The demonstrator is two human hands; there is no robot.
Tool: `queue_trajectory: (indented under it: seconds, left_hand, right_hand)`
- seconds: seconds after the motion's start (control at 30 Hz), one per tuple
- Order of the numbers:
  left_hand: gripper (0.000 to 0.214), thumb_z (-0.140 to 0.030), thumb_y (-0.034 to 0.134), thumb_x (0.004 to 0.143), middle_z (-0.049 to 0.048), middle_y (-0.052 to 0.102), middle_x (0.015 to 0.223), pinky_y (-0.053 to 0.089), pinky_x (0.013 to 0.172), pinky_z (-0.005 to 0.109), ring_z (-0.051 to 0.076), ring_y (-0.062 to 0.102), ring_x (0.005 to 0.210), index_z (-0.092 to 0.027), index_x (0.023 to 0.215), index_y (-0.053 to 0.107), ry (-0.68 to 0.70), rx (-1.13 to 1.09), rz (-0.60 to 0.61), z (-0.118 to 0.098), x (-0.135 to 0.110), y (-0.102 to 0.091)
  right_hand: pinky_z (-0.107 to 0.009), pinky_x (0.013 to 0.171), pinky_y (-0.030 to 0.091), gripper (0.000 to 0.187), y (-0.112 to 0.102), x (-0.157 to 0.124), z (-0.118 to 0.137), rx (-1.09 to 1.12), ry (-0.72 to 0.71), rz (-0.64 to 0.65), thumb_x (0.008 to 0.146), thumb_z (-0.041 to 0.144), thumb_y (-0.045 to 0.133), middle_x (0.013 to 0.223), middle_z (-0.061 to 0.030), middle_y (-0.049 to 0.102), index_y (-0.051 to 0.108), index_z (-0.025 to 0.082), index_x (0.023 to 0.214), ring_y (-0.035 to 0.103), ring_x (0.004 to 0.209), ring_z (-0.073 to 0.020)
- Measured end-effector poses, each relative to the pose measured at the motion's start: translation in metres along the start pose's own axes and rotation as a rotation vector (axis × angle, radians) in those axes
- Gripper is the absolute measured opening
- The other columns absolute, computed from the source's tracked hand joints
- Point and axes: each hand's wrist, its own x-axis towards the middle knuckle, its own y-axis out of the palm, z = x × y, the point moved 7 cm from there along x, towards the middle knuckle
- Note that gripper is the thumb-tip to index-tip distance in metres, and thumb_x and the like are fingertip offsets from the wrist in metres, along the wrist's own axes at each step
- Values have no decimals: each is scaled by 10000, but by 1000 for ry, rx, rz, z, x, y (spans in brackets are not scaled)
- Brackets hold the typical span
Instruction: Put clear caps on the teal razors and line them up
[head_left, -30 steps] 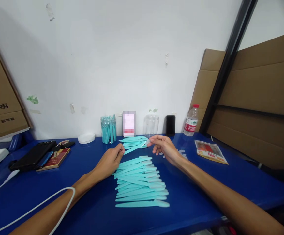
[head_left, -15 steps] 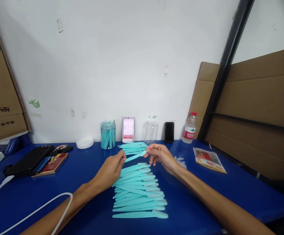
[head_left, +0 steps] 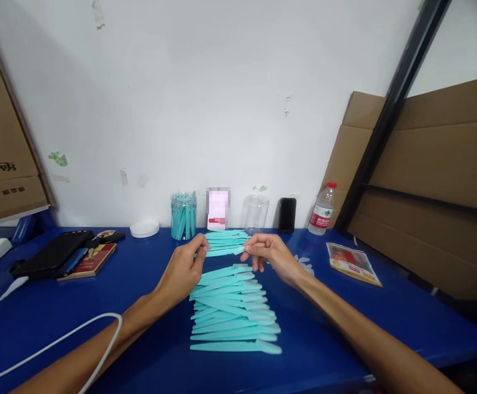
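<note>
Between my two hands stretches one turquoise eyebrow razor [head_left: 225, 253]. My left hand [head_left: 184, 262] pinches its thin handle end, and my right hand [head_left: 271, 253] has thumb and fingers closed at its head end. Just beyond it is a pile of similar razors [head_left: 226, 238], partly behind the fingers. Nearer to me, a long row of turquoise razors [head_left: 234, 306] lies on the blue table, handles to the left and pale heads to the right. Several small translucent pieces [head_left: 304, 266], maybe blade covers, lie beyond my right wrist.
Against the wall stand a clear jar full of razors [head_left: 184, 216], a lit phone [head_left: 218, 209], a clear jar [head_left: 256, 212], a black phone-like object [head_left: 287, 214] and a water bottle [head_left: 322, 209]. A white lid [head_left: 144, 229] lies left; a packet [head_left: 354, 264] right. A white cable [head_left: 115, 323] crosses my left forearm.
The razor between my hands has gone from slanted to nearly level, its left end raised, close against the far pile. The camera view has shifted slightly.
</note>
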Motion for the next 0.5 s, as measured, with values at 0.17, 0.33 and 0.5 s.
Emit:
queue_trajectory:
  seconds: [0.17,0.33,0.5]
  left_hand:
    - [205,-296,362,959,-58,431,663,285,544,234,116,370,560,-216,794,455,24,30,-2,-6,1,2]
    - [225,-338,352,973,-22,544,779,333,577,242,133,454,611,-210,903,524,48,52,10,-10,1,4]
    - [254,-372,360,974,-6,598,800,358,583,258,156,502,612,-213,971,558,67,71,-7,1,5,2]
  right_hand:
    - [-196,384,384,224,0,-2,4,-271,-54,62,799,395,663,700,-25,678,655,171,794,564,492,-115]
    - [-235,479,435,237,-11,-9,21,-493,-221,-120,881,377,572,697,-19,648,659,210,1024,546,527,-135]
    - [-247,565,459,564,-51,-20,53,-520,-372,-546,913,368,497,737,-1,626,371,220,1443,518,564,-135]
